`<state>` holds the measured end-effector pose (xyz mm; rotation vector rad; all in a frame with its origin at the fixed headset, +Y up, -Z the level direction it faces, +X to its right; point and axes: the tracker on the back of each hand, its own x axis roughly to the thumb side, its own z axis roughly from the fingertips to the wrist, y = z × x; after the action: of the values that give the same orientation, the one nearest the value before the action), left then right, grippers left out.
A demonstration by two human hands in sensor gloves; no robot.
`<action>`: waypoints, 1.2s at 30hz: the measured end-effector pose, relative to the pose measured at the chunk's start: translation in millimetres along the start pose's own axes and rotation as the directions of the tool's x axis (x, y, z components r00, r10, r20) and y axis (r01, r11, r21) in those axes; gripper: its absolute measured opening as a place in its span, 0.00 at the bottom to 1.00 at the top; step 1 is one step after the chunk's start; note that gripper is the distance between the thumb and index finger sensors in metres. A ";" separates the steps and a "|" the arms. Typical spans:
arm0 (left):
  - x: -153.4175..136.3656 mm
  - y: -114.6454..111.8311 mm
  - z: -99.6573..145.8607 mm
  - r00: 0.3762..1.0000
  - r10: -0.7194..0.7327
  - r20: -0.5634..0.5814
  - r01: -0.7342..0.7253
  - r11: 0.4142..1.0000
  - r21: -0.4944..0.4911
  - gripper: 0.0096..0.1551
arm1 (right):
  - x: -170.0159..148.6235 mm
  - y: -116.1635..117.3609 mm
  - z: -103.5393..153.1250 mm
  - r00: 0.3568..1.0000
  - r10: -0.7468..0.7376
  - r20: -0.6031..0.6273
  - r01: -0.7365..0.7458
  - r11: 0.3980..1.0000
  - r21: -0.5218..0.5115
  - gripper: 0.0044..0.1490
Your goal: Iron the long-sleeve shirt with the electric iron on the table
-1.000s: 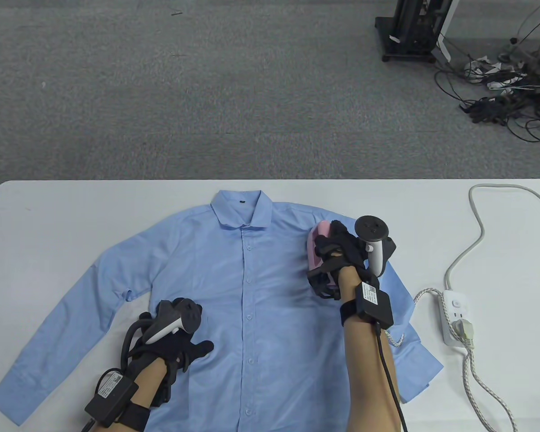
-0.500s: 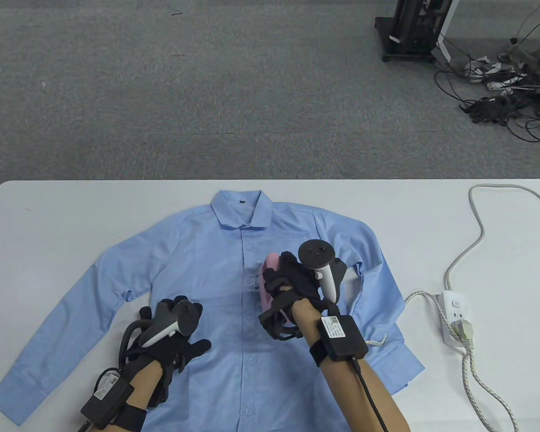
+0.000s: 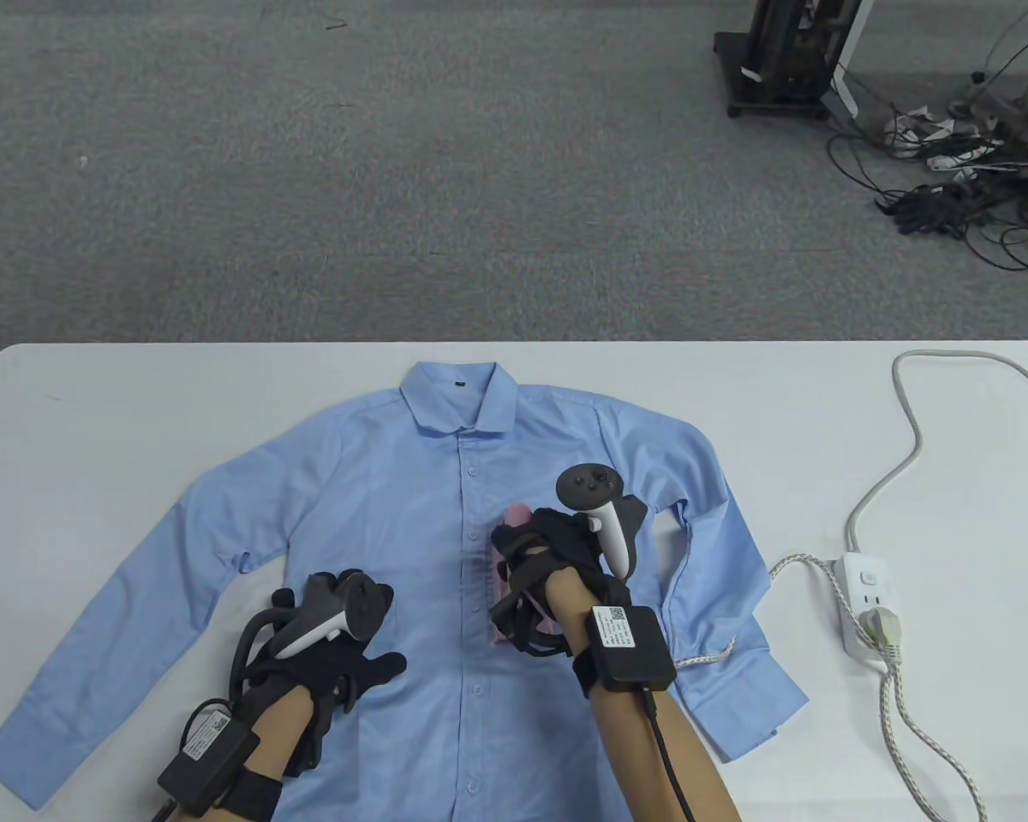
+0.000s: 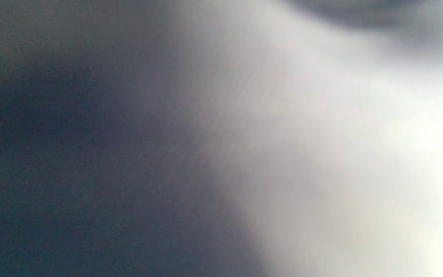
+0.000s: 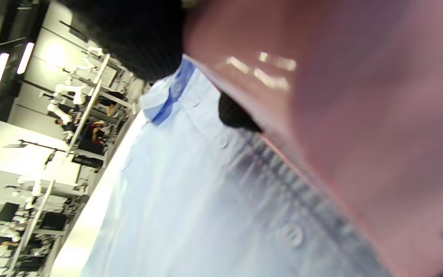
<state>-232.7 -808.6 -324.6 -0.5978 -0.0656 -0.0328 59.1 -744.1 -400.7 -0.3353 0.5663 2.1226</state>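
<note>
Sliding the pink iron (image 3: 504,591) across the blue shirt (image 3: 411,514), you are bringing it from the shoulder on your right down to the middle of the chest. A second ago it was up near that shoulder. Now it is sitting just beside the row of buttons (image 3: 473,533), on your right side of them. In the right wrist view the pink iron (image 5: 340,127) is filling most of the picture, with a button (image 5: 291,234) close under it.

Your right hand (image 3: 557,556) is curling tight around the iron's handle. Your left hand (image 3: 334,659) is lying flat with its fingers spread, pressing the cloth down on your left of the buttons. It has hardly moved. The left wrist view is only a grey blur, so it is telling you nothing.

The shirt is lying face up and spread out on the white table (image 3: 94,402). The iron's cord (image 3: 715,655) is trailing over the sleeve toward the power strip (image 3: 867,604).

This is looking like the front getting done, with the sleeves probably waiting.
</note>
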 end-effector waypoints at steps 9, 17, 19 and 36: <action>-0.8 1.1 0.7 1.000 -0.011 -0.015 0.011 1.000 -0.001 0.54 | -46.3 -50.3 1.3 0.988 -0.126 -0.089 0.129 0.991 0.031 0.44; -0.6 1.6 1.2 1.000 -0.012 -0.027 0.011 1.000 -0.013 0.55 | -80.5 -92.6 8.0 0.983 -0.136 -0.125 0.137 0.991 -0.004 0.44; 0.0 1.8 1.1 1.000 -0.012 -0.028 0.012 1.000 -0.019 0.54 | -82.7 -92.5 6.1 0.979 -0.165 -0.118 0.170 0.985 0.038 0.44; 15.0 7.0 58.3 0.994 0.089 0.067 -0.083 0.993 -0.084 0.45 | -17.3 -45.2 102.9 0.982 -0.167 0.087 0.157 0.982 0.110 0.45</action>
<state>-220.4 -770.1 -279.4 -0.6829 -0.1071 0.0692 103.1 -680.8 -317.0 -0.2128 0.5696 1.9343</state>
